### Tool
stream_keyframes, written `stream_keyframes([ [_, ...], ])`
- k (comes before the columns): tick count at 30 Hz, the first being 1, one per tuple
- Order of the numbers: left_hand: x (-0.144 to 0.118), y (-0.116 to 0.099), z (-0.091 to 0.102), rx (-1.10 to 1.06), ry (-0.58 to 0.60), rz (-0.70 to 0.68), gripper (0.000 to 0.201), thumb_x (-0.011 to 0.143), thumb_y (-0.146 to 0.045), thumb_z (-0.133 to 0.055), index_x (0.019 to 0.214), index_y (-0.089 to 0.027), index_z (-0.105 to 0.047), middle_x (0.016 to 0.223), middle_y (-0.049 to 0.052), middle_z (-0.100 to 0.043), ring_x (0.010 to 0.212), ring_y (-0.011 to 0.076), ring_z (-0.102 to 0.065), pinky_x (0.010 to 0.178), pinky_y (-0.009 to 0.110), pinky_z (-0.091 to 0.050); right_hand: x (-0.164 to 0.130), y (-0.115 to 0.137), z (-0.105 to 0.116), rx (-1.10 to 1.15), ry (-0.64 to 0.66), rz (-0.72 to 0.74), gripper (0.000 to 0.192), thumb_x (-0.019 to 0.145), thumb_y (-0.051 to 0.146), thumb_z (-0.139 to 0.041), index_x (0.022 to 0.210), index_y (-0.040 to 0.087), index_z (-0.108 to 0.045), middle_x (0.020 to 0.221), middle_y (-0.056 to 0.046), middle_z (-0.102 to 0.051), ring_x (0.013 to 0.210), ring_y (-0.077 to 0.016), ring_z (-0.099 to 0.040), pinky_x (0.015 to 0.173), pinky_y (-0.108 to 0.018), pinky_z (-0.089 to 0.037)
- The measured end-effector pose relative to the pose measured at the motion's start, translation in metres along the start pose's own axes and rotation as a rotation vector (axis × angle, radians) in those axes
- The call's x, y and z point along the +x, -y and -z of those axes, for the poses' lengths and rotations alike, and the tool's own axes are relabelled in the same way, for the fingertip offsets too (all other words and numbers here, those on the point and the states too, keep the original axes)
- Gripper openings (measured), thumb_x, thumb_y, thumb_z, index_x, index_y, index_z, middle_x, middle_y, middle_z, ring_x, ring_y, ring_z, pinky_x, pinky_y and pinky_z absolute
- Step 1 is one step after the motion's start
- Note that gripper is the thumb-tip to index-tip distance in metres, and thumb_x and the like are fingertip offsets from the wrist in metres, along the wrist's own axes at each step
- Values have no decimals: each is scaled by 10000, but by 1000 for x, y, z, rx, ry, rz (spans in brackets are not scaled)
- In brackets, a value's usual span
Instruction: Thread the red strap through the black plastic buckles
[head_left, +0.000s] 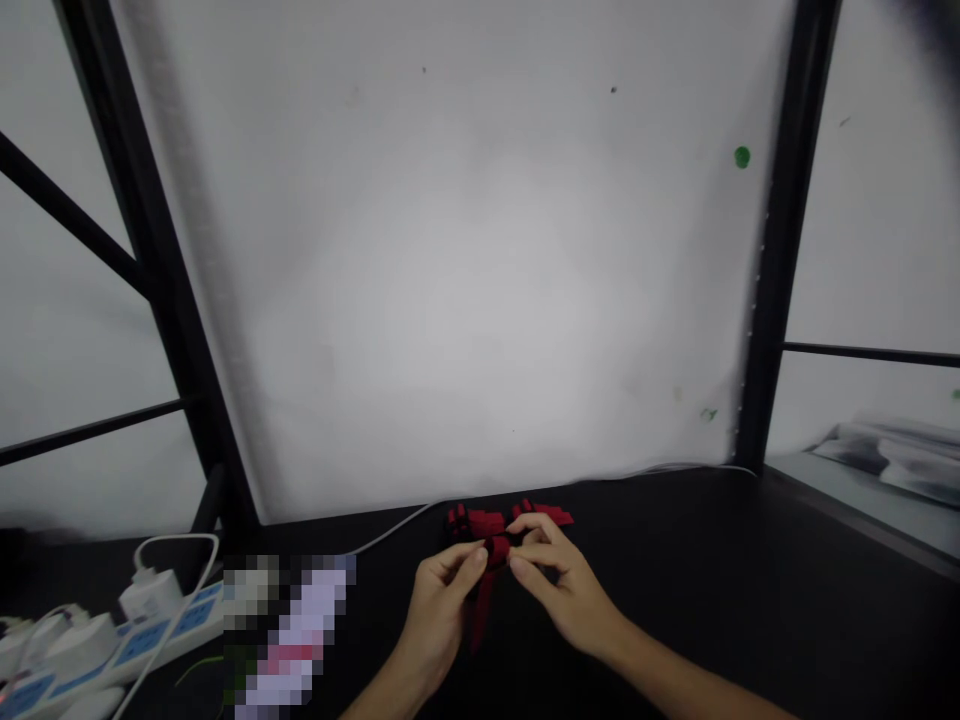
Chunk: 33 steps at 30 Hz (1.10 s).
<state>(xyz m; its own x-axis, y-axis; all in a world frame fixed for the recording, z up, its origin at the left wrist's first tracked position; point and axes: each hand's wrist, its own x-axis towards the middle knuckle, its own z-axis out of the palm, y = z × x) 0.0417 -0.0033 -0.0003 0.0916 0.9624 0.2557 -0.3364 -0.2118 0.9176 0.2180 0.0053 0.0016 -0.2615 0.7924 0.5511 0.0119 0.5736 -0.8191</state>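
Both hands on a red-and-black pleated ribbon bow (501, 530).
Left hand (439, 605) and right hand (564, 585) each have fingertips pinched on its centre, above the black tabletop (750, 580).

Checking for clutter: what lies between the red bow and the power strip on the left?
In the head view, a white cable and a blurred-out patch lie between the red bow and the power strip.
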Motion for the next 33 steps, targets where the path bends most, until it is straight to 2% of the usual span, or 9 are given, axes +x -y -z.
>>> stream_keyframes([
  [3,7,2,7,57,-97,-75,332,647,-340,-857,904,-152,-763,873,80,-760,829,217,-684,792,317,-524,3,1,5,-108,-51,-37,264,859,448,-645,1020,257,-730,1095,-61,-586,795,-162,-541,757,-319,-442],
  [6,10,3,13,244,-118,-154,359,568,-273,-888,874,-153,-744,907,82,-743,858,232,-674,785,323,-526,6,-4,1,106,47,-265,355,827,527,-657,905,183,-704,718,-10,-595,582,-116,-488,563,-255,-392],
  [9,9,1,15,437,-44,-254,290,556,-247,-879,788,-156,-729,908,77,-721,883,246,-662,811,334,-523,6,-8,-3,306,166,-447,422,780,568,-688,725,153,-632,567,36,-515,484,-73,-413,487,-212,-321],
  [12,5,-4,13,615,96,-304,310,645,-216,-821,939,-193,-727,936,62,-713,926,247,-653,886,371,-506,4,-8,-4,357,209,-530,406,762,542,-713,701,161,-586,560,50,-497,465,-58,-386,461,-192,-295],
  [14,2,-7,12,756,161,-308,384,693,-204,-788,1067,-242,-711,1016,64,-702,995,258,-636,939,403,-482,3,-8,-1,299,246,-528,397,772,533,-702,693,170,-562,546,63,-465,457,-56,-357,453,-191,-282],
  [17,0,-9,11,896,197,-292,330,726,-219,-769,1047,-283,-729,1065,62,-679,1015,267,-624,931,407,-483,5,-9,5,211,276,-502,388,792,530,-678,705,174,-549,555,72,-427,477,-59,-331,470,-195,-277],
  [23,6,-11,16,797,142,-360,275,762,-222,-727,1036,-248,-714,1059,63,-683,1031,258,-626,962,411,-473,15,-15,20,190,206,-491,322,765,444,-712,699,178,-544,594,68,-428,509,-71,-340,503,-215,-263],
  [27,6,-9,16,901,138,-385,287,764,-251,-729,1051,-271,-713,1061,58,-682,1017,261,-622,944,426,-461,17,-15,21,220,147,-407,264,760,397,-737,886,194,-625,765,28,-567,645,-99,-470,577,-218,-331],
  [33,13,-4,8,1139,63,-467,421,687,-146,-672,1094,-254,-673,960,48,-684,995,276,-588,881,420,-424,28,-24,34,77,54,-408,229,707,347,-761,817,166,-675,616,27,-609,536,-105,-491,552,-245,-377],
])
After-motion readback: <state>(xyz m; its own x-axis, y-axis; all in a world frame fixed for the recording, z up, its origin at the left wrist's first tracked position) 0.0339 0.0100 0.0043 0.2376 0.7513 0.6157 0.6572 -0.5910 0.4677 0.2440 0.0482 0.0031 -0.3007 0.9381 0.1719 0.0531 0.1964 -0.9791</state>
